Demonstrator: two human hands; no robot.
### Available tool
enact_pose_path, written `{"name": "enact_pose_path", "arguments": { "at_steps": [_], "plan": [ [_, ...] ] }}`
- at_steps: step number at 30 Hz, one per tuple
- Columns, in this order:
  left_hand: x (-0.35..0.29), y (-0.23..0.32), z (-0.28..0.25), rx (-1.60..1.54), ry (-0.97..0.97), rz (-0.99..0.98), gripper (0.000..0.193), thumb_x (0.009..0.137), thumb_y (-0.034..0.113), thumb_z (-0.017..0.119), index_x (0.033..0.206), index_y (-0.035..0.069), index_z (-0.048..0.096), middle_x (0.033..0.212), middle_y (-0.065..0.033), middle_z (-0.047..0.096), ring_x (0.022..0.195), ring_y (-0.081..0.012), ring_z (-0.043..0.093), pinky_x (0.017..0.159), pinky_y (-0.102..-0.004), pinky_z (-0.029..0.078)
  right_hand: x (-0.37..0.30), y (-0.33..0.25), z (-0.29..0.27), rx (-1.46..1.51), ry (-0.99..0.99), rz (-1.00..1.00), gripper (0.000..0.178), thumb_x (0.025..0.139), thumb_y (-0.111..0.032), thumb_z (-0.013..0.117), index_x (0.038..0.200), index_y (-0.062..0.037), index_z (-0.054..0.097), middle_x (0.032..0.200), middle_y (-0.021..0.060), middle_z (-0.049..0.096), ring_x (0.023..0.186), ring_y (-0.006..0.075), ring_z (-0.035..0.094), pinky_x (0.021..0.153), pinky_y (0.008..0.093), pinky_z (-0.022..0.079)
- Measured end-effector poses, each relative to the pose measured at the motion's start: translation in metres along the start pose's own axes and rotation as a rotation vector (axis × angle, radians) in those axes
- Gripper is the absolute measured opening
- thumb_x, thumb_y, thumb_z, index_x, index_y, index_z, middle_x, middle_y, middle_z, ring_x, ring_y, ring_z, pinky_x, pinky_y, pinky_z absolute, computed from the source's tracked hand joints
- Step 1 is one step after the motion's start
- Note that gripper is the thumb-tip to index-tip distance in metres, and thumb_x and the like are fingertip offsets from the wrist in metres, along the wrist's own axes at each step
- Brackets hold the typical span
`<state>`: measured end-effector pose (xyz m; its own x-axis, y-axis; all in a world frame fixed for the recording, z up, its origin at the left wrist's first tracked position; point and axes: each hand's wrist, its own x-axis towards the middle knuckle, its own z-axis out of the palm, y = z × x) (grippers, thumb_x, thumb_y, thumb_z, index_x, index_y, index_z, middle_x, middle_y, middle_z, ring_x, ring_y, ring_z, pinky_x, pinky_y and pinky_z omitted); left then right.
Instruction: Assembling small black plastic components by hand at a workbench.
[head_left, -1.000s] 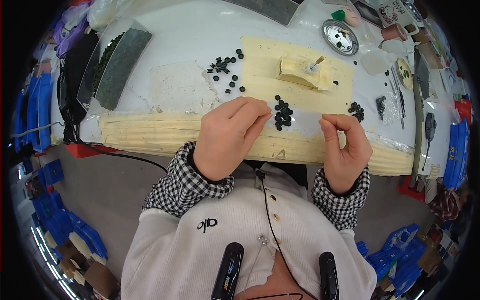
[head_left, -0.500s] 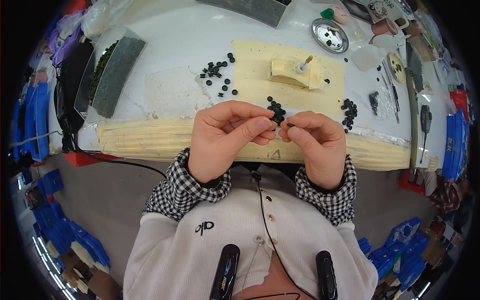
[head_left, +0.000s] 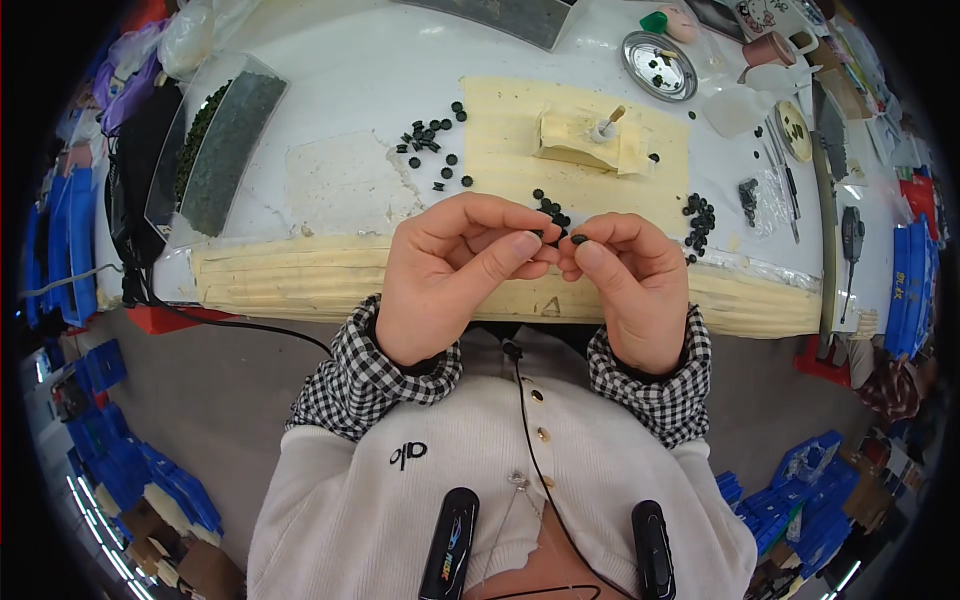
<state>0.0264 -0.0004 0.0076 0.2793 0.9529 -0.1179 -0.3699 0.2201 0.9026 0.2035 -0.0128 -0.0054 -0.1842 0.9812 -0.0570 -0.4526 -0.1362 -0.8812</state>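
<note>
1. From my remote view, the right hand [head_left: 635, 280] has thumb and forefinger pinched on a small dark-green oval piece [head_left: 579, 239], hard and glossy by the look of it.
2. The left hand [head_left: 445, 270] is narrowed to a pinch too; I judge it holds a dark, stone-like round bit [head_left: 537, 233], though the black pile behind blurs that.
3. Both items are over the desk's cream-padded front edge [head_left: 300, 280], near each other but apart.
4. On progress, I can only judge that handling is partway: these two are up, while a small black ridged-disc pile [head_left: 545, 205] lies loose just beyond the fingertips. More black discs [head_left: 427, 135] lie scattered toward the left edge of the white-topped desk [head_left: 340, 95], and a tight black cluster [head_left: 699, 222] sits toward its right edge. I can't tell which groups are finished.
5. The oval piece's long axis runs roughly left to right, near parallel to the front edge; I see no distinct pointing end.
</note>
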Motion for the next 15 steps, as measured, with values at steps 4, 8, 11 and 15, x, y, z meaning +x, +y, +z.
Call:
{"name": "enact_pose_path", "arguments": {
  "at_steps": [4,8,11,15],
  "plan": [
    [-0.0001,0.0013,-0.0028,-0.046,-0.024,-0.026,0.017,0.086,-0.002,0.058,0.102,-0.006,0.057,0.097,-0.0151,0.064,0.09,-0.0174,0.064,0.079,-0.0261,0.054,0.0004,-0.0004,-0.0005,0.0,-0.002,0.009,0.017,0.086,-0.001,0.059,0.101,0.0056,0.058,0.09,0.0099,0.065,0.081,0.0122,0.062,0.077,0.0245,0.05],
    [-0.0005,-0.0022,-0.0042,-0.039,-0.029,0.012,0.017,0.086,0.0,0.057,0.102,-0.004,0.056,0.095,-0.0164,0.065,0.086,-0.019,0.065,0.075,-0.0262,0.055,-0.0004,-0.001,0.0003,-0.001,0.005,0.009,0.017,0.086,-0.001,0.059,0.102,0.0059,0.059,0.09,0.0098,0.065,0.081,0.012,0.061,0.077,0.0247,0.05],
    [-0.0009,-0.0031,-0.0039,-0.039,-0.035,0.021,0.016,0.086,0.001,0.058,0.102,-0.003,0.056,0.094,-0.0163,0.065,0.083,-0.0197,0.066,0.073,-0.0262,0.056,-0.0001,-0.0005,-0.0002,-0.007,0.006,0.002,0.017,0.086,-0.002,0.06,0.101,0.0058,0.059,0.09,0.0097,0.065,0.08,0.0118,0.061,0.077,0.0242,0.05],
    [-0.0013,-0.004,-0.0032,-0.06,-0.029,-0.007,0.015,0.086,0.002,0.059,0.1,-0.003,0.058,0.091,-0.0157,0.065,0.081,-0.02,0.066,0.072,-0.0264,0.056,-0.0013,-0.0008,0.0031,-0.121,0.04,-0.065,0.015,0.084,0.0,0.061,0.099,0.0045,0.06,0.088,0.0085,0.065,0.083,0.0117,0.061,0.076,0.0243,0.049]
  ]
}}
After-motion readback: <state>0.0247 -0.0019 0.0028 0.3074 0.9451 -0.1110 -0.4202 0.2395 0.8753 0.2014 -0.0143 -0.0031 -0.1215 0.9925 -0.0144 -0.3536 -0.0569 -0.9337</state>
